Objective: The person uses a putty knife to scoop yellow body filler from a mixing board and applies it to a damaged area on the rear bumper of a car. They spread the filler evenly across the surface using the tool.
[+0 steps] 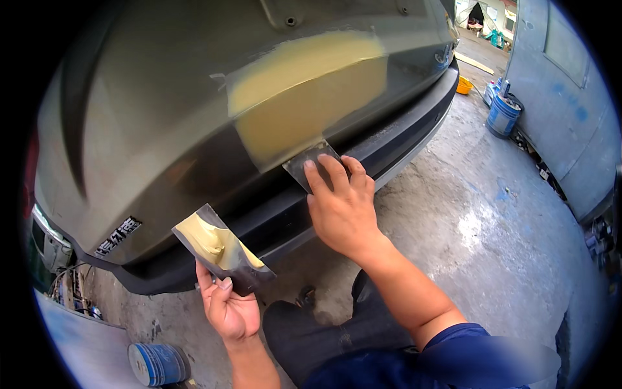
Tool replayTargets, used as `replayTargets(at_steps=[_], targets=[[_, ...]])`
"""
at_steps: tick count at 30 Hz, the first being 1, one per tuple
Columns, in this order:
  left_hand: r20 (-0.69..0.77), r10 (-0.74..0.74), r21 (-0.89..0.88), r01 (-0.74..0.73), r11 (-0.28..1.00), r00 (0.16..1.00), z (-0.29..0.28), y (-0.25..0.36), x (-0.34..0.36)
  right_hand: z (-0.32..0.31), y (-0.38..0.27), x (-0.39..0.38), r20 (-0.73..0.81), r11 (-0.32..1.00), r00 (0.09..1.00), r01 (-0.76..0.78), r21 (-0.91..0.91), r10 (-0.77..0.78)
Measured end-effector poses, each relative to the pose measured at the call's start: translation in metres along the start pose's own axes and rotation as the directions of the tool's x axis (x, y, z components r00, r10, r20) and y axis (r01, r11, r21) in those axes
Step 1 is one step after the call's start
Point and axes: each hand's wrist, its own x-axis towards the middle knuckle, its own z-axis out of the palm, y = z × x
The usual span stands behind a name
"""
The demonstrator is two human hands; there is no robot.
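Yellow filler [311, 97] covers a broad patch on the grey car tailgate [155, 123] in front of me. My right hand [343, 201] presses a dark, flat filler spreader [304, 165] against the patch's lower edge, its fingers bent over the blade. Lower and to the left, my left hand [230, 308] grips a dark, flat mixing plate [249, 275] by its near end, with the thumb on top. A thick smear of yellow putty [210, 240] lies on that plate, which is tilted and apart from the car.
A black bumper [272, 227] runs below the tailgate. One blue bucket [159, 364] stands at lower left, another blue bucket [503, 117] at upper right beside a yellow container [464, 85]. A grey metal panel [564, 129] rises on the right above the concrete floor [447, 253].
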Motion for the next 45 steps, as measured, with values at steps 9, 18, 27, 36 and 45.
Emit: replayTargets(at_steps=[9, 18, 27, 36, 45], targets=[[0.053, -0.124, -0.09, 0.128, 0.988, 0.991, 0.028, -0.014, -0.011, -0.075, -0.005, -0.04, 0.162, 0.349, 0.934, -0.043, 0.936, -0.319], [0.069, -0.019, -0.084, 0.024, 0.996, 0.997, 0.049, -0.009, -0.009, -0.066, 0.026, -0.084, 0.446, -0.124, 0.872, -0.429, 0.895, 0.202], [0.339, 0.002, -0.159, 0.055, 0.986, 0.941, 0.057, -0.038, -0.014, -0.07, 0.019, -0.088, 0.693, -0.255, 0.721, -0.668, 0.699, 0.014], [0.584, -0.187, 0.649, -0.315, 0.693, 0.79, 0.051, -0.031, -0.009, -0.076, 0.026, -0.066, 0.656, -0.349, 0.753, -0.601, 0.719, 0.053], [0.348, -0.405, 0.413, 0.249, 0.876, 0.846, -0.006, -0.058, 0.0, -0.109, 0.047, -0.025, 0.095, 0.19, 0.982, -0.063, 0.98, -0.163]])
